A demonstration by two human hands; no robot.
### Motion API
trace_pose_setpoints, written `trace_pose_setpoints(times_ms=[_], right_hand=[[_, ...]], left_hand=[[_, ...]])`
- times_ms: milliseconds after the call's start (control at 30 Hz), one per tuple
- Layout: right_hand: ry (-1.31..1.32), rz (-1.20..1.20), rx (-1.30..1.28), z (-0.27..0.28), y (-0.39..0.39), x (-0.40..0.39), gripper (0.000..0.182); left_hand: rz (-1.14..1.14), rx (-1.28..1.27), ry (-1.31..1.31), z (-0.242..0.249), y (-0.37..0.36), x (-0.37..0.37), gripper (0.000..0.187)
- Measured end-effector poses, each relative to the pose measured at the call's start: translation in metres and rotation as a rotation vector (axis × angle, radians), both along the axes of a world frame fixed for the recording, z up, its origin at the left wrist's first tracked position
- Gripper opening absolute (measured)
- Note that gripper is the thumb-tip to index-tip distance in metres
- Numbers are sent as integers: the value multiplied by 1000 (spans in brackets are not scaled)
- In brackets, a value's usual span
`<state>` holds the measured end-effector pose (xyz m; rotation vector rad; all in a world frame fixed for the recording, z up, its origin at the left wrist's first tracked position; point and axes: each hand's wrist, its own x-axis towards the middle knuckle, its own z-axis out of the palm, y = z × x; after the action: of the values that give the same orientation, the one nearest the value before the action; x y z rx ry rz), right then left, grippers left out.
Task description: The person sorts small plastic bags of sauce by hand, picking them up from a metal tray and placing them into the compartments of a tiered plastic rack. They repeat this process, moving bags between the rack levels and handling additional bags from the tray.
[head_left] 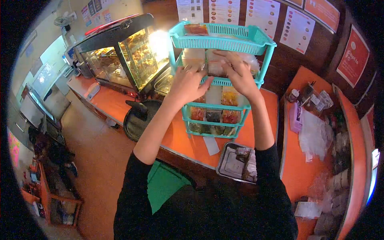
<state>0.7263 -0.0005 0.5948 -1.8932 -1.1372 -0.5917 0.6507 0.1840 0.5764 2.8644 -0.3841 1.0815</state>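
Observation:
A turquoise tiered plastic rack (224, 42) stands on the orange counter before me. Both hands reach to its second tier, which holds clear plastic packets (215, 60). At the left of that tier is my left hand (189, 83), fingers bent and apart, thumb pointing right. My right hand (241, 76) reaches in from the right, its stretched fingers blurred over the packets. Lower tiers carry packets with orange-red contents (231, 98) and a dark packet (213, 116). On the top tier lies a reddish packet (196, 29).
A lit glass food warmer (120, 60) stands left of the rack. A round black tray (138, 124) sits in front of it. Near the counter's front edge is a metal tray (232, 160). A purple basket (295, 118) and plastic bags (316, 132) occupy the right counter.

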Motion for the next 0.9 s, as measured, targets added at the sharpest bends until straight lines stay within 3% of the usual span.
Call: trace_pose_setpoints(times_ms=[67,100,233,467,533,567,667,767,800,900], right_hand=[[-22,-25,69,2,-20,-15,28],[96,49,218,1,-26,-26,22],[-24,26,226,-1,-70,-56,19],[244,-13,310,-20,-126,-93,20],[287,-39,274,-30,-138,-95,20],[305,-52,274,-36,-143,-94,20],[363,-62,351,-47,-157,-93,21],[446,-91,403,-58,-182,-95,23],[468,-105,403,-65,-192,-97,23],[555,-176,399,-86,-220,-97,24]], left_hand=[[-27,-29,-55,-16,5,11,36],[-14,-27,-72,-17,4,14,36],[-5,-80,-6,4,-2,14,28],[-36,-73,-175,12,14,79,32],[202,-56,187,28,12,89,41],[18,-32,-159,16,24,113,29],[-88,153,-328,19,54,181,27],[54,238,-116,31,74,213,25],[-40,285,-180,20,103,247,25],[-76,200,-77,31,81,218,25]])
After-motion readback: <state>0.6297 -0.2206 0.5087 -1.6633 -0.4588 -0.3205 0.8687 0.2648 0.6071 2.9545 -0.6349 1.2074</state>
